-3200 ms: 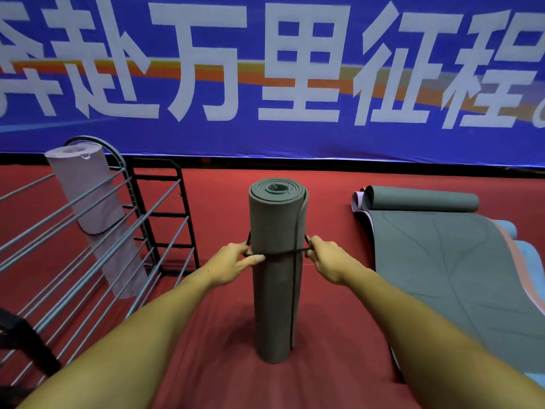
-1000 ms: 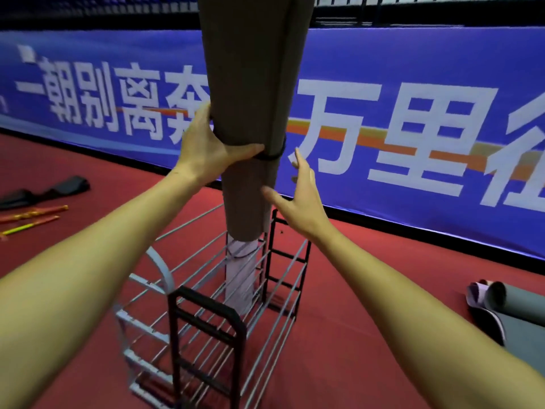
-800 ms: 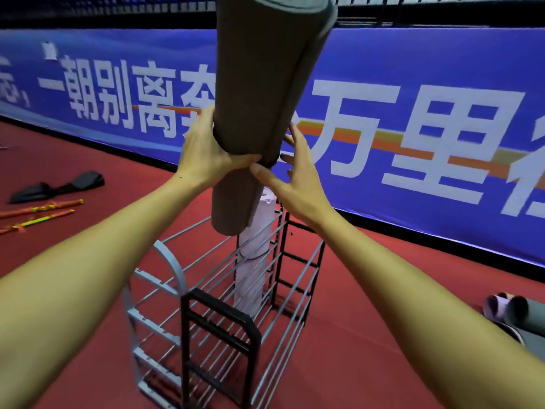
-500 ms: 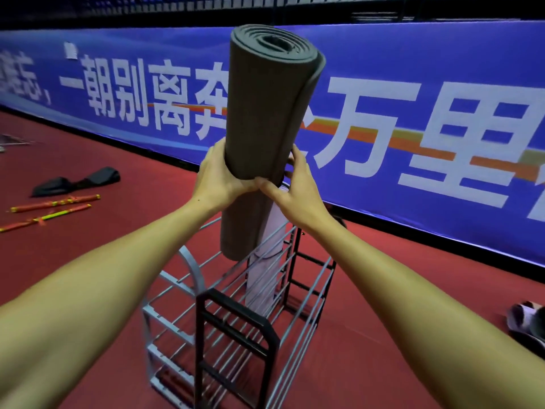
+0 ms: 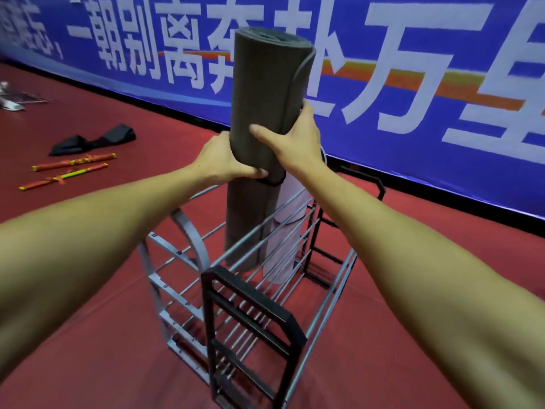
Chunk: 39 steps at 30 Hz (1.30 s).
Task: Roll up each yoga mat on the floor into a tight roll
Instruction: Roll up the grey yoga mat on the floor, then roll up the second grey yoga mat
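Note:
A rolled grey yoga mat (image 5: 267,93) stands almost upright, bound by a black strap (image 5: 272,182) near its middle. Its lower end reaches down between the bars of a metal storage rack (image 5: 250,308). My left hand (image 5: 219,160) grips the roll from the left at strap height. My right hand (image 5: 292,140) grips it from the right, thumb across the front. A pale lilac rolled mat (image 5: 287,231) stands in the rack just behind the grey one.
The rack has grey rails and black end frames and stands on red carpet (image 5: 88,335). A blue banner wall (image 5: 413,84) runs behind it. Striped sticks (image 5: 67,169) and a black bag (image 5: 94,140) lie on the floor at left.
The grey roll was lifted off the floor, carried over the rack, and has come down so its lower end now sits among the rails. Both hands stay on it; my view dipped.

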Available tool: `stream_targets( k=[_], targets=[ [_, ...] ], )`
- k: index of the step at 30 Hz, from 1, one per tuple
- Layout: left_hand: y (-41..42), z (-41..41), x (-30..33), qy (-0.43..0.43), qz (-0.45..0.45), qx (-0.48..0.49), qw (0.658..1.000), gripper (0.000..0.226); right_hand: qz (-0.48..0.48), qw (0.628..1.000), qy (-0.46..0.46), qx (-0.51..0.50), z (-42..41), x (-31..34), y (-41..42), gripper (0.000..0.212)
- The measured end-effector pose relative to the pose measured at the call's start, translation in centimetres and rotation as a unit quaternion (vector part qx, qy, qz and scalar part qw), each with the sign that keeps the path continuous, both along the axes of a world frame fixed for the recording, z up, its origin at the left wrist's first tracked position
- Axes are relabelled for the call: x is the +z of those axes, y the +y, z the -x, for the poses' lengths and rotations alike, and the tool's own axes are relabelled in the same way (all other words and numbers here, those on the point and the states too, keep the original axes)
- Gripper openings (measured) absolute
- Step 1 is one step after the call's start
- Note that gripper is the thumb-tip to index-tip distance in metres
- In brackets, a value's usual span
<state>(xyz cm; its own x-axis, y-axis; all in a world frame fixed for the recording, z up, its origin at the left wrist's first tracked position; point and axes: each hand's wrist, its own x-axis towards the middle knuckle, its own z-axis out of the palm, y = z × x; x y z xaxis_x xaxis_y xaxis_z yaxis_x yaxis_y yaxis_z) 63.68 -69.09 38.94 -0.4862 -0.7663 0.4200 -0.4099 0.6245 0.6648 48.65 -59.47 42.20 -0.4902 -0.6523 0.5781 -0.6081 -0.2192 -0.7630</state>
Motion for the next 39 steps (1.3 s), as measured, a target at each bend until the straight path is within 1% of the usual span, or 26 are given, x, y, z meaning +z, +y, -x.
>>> stream_targets(
  k=[1, 3, 5, 6, 7, 9, 10, 12, 15, 18, 20, 22, 24, 27, 29, 32, 34, 37, 39],
  targets=[
    [-0.8, 0.1, -0.3, -0.002, -0.004, -0.002, 1.0, 0.109, -0.005, 1.0, -0.007, -0.003, 0.0, -1.0, -0.7, 0.104],
    [-2.1, 0.5, -0.8, 0.021, -0.021, -0.011, 0.999, 0.121, -0.016, 1.0, -0.022, 0.001, 0.3, -3.3, -2.0, 0.103],
    [-3.4, 1.6, -1.3, 0.027, -0.045, -0.014, 0.999, 0.125, -0.042, 0.998, -0.036, 0.015, 1.0, -5.7, -3.2, 0.104],
    [-3.7, 2.3, -1.6, 0.001, -0.05, -0.006, 0.999, 0.122, -0.06, 0.997, -0.042, 0.022, 1.4, -6.8, -3.7, 0.105],
    [-3.6, 3.1, -1.9, -0.027, -0.056, 0.011, 0.998, 0.114, -0.08, 0.995, -0.049, 0.026, 1.9, -7.8, -4.3, 0.107],
    [-3.6, 4.5, -3.3, -0.048, -0.077, 0.052, 0.994, 0.097, -0.103, 0.992, -0.065, 0.024, 3.0, -9.3, -5.5, 0.111],
    [-3.6, 5.2, -4.1, -0.052, -0.087, 0.061, 0.993, 0.093, -0.11, 0.991, -0.072, 0.012, 3.4, -9.6, -5.7, 0.113],
    [-4.3, 6.7, -5.4, -0.058, -0.105, 0.069, 0.99, 0.093, -0.13, 0.989, -0.065, -0.012, 4.1, -9.7, -5.7, 0.111],
    [-5.8, 8.0, -6.7, -0.069, -0.131, 0.074, 0.986, 0.099, -0.159, 0.987, -0.029, -0.008, 5.7, -10.8, -6.6, 0.1],
    [-7.5, 8.6, -8.3, -0.061, -0.183, 0.066, 0.979, 0.106, -0.198, 0.98, 0.005, -0.007, 6.7, -11.7, -7.8, 0.105],
    [-7.8, 9.1, -8.7, -0.044, -0.192, 0.066, 0.978, 0.1, -0.207, 0.978, 0.007, -0.016, 7.0, -11.9, -8.2, 0.101],
    [-7.6, 10.0, -8.4, -0.029, -0.173, 0.08, 0.981, 0.092, -0.198, 0.98, 0.008, -0.035, 7.7, -11.9, -8.3, 0.087],
    [-7.5, 10.7, -8.0, -0.038, -0.155, 0.1, 0.982, 0.086, -0.199, 0.979, 0.014, -0.039, 8.3, -11.9, -8.0, 0.081],
    [-7.3, 11.0, -7.5, -0.063, -0.138, 0.123, 0.981, 0.088, -0.21, 0.977, 0.028, -0.021, 9.2, -11.5, -6.9, 0.081],
    [-7.3, 10.9, -7.2, -0.084, -0.109, 0.142, 0.98, 0.086, -0.224, 0.974, 0.034, -0.012, 9.6, -11.2, -5.5, 0.08],
    [-5.3, 10.5, -6.1, -0.088, -0.076, 0.177, 0.977, 0.071, -0.239, 0.97, 0.047, -0.007, 10.0, -10.7, -2.5, 0.085],
    [-3.8, 10.3, -5.5, -0.096, -0.061, 0.196, 0.974, 0.062, -0.24, 0.969, 0.062, -0.001, 10.3, -10.3, -0.2, 0.082],
    [-1.4, 9.8, -4.2, -0.118, -0.046, 0.186, 0.974, 0.06, -0.236, 0.968, 0.085, 0.004, 10.6, -9.3, 4.3, 0.073],
    [0.3, 9.7, -3.3, -0.144, -0.039, 0.145, 0.978, 0.06, -0.23, 0.968, 0.101, 0.002, 10.6, -8.7, 7.8, 0.068]
  ],
)
